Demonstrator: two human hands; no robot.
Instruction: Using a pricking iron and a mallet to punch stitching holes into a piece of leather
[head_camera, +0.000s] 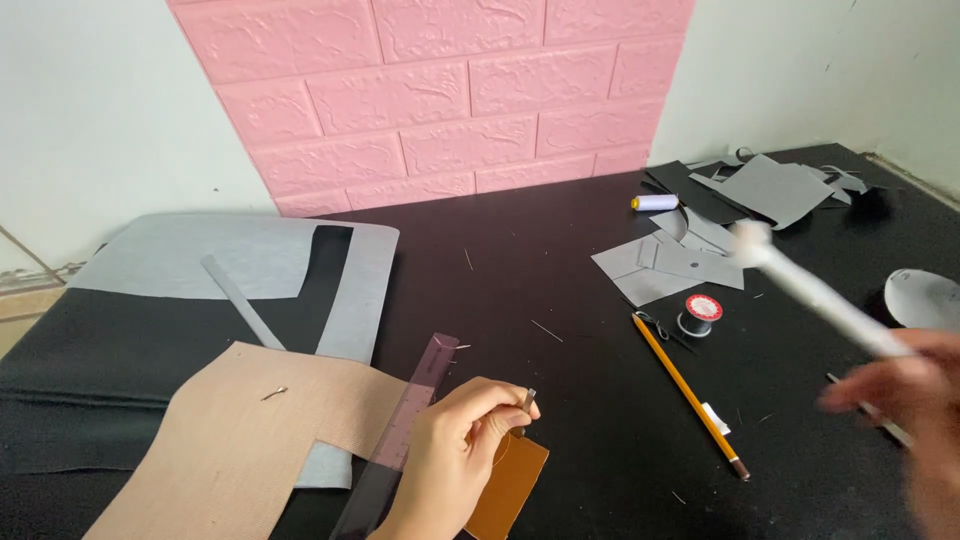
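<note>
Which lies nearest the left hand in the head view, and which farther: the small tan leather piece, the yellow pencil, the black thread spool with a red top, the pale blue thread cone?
From the left hand:
1. Small tan leather piece, right under the hand.
2. Yellow pencil, to its right on the black table.
3. Black thread spool with a red top, beyond the pencil's far end.
4. Pale blue thread cone, far back near the pink wall.

black worktable (560, 290) strewn with cut pieces and tools

on it lie a tan sheet (230, 440), grey sheets (250, 255), a tinted ruler (400, 435), a brown leather piece (510, 490), a yellow pencil (685, 390), a thread spool (700, 313), a pale bobbin (655, 203) and grey offcuts (770, 190).
</note>
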